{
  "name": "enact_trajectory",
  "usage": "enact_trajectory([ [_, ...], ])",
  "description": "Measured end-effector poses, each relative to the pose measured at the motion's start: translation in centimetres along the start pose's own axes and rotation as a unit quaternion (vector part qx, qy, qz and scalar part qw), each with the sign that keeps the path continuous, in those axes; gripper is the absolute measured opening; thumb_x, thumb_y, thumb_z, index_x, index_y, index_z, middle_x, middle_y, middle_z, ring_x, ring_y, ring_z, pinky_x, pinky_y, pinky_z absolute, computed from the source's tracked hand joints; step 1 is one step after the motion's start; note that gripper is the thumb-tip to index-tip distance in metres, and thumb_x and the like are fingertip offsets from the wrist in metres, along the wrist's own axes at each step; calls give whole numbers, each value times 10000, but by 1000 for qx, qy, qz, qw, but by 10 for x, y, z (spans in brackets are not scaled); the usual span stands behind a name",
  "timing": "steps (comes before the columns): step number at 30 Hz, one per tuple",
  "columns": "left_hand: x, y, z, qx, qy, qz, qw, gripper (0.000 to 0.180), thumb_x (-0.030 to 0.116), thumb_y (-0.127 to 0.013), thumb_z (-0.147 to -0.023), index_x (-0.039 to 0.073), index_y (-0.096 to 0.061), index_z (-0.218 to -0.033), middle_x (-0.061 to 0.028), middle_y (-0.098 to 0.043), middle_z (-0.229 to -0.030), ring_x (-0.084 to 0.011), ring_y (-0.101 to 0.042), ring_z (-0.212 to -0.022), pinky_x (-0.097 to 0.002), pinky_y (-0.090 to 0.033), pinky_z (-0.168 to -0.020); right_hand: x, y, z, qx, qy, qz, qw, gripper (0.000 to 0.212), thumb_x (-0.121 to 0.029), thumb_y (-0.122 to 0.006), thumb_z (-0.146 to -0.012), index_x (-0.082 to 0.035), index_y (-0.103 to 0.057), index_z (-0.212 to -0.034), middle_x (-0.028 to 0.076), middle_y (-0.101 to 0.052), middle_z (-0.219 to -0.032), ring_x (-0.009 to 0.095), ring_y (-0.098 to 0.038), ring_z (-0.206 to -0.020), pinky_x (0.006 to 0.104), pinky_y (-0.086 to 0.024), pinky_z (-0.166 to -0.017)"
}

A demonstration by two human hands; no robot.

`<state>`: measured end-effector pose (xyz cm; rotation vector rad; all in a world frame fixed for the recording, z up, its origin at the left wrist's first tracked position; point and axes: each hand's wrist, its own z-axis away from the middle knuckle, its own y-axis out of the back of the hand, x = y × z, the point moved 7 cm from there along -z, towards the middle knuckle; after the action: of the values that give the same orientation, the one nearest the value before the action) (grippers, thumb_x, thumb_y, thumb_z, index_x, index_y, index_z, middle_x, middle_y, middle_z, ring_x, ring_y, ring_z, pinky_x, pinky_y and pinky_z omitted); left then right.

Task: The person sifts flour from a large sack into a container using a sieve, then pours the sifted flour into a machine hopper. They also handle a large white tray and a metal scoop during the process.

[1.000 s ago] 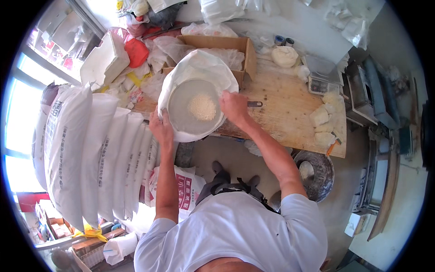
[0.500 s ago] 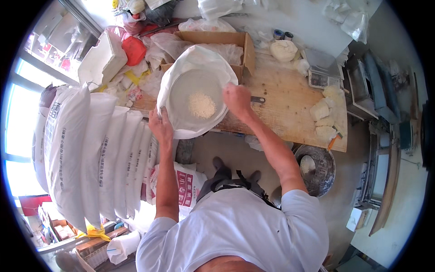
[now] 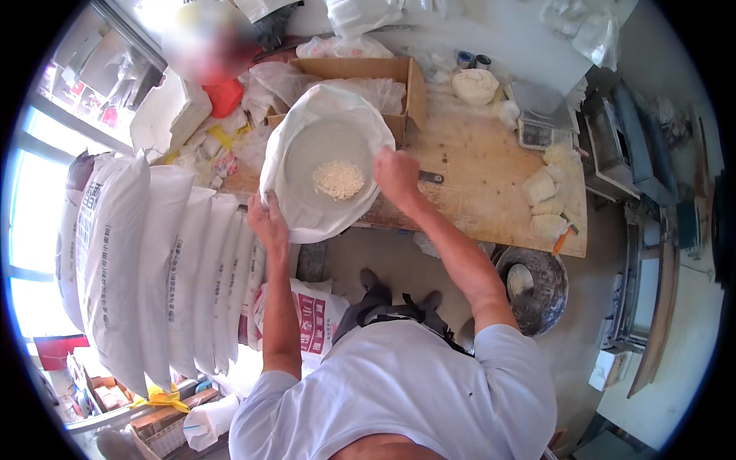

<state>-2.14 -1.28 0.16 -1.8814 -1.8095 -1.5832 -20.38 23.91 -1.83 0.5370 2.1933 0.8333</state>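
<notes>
head view: sieve point(image 3: 303, 165), bearing pale crumbs point(image 3: 339, 180), lay in the mouth of the white bag point(image 3: 331, 97), over the near edge of the bench point(image 3: 479, 172). left hand point(image 3: 267, 221): fingers curled round the bag's left rim. right hand point(image 3: 396, 175): fingers fisted on its right rim; could not tell whether the sieve was gripped too. opposed holds presumably spread and steadied the mouth.

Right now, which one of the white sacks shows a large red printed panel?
The low sack just right of the stacked sacks; those visibly carry dark print on white instead.
</notes>
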Motion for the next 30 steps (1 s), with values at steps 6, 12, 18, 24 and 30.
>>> enact_trajectory([
  [6, -33, -12, 2, 11, 28, 25, 999, 241, 168, -592, -1010, -51, -674, -1070, -148, -575, -821, -292, -550, -731, -417, -422, -674, -1, -9, -1, 4, -47, -32, 998, 110, -115, -633, -825, -31, -606, -758, 192, -643, -640, 392, -663, -603, 517, -512, -563],
  [12, -35, -1, -5, -17, -28, -78, 996, 392, 280, -595, -1026, -36, -613, -1258, -169, -598, -964, -283, -566, -871, -424, -489, -764, 44, 23, 23, 39, -114, -64, 991, 156, -147, -639, -838, -36, -595, -739, 210, -612, -651, 426, -643, -661, 540, -483, -585],
  [18, 83, 28, 43, 71, -104, 67, 990, 403, 199, -606, -1009, -44, -560, -1327, -131, -591, -1078, -249, -573, -964, -395, -511, -829, 136, 140, 126, 123, -221, -99, 963, 186, -162, -635, -868, -14, -597, -760, 211, -618, -673, 413, -644, -648, 509, -482, -583],
  [24, 167, -86, 122, -162, -98, 201, 961, 341, 60, -573, -992, -39, -568, -1318, -86, -594, -1084, -195, -561, -969, -341, -485, -874, 228, 286, 328, 191, -397, 18, 898, 175, -174, -625, -912, -14, -678, -958, 190, -648, -728, 380, -657, -669, 467, -501, -634],
  [30, 195, -195, 225, -373, -130, 217, 892, 267, 31, -571, -989, -48, -603, -1242, -63, -600, -989, -139, -562, -887, -273, -486, -785, 325, 369, 582, 226, -624, -21, 747, 231, -203, -650, -906, 28, -652, -904, 154, -635, -673, 255, -625, -611, 423, -501, -615],
])
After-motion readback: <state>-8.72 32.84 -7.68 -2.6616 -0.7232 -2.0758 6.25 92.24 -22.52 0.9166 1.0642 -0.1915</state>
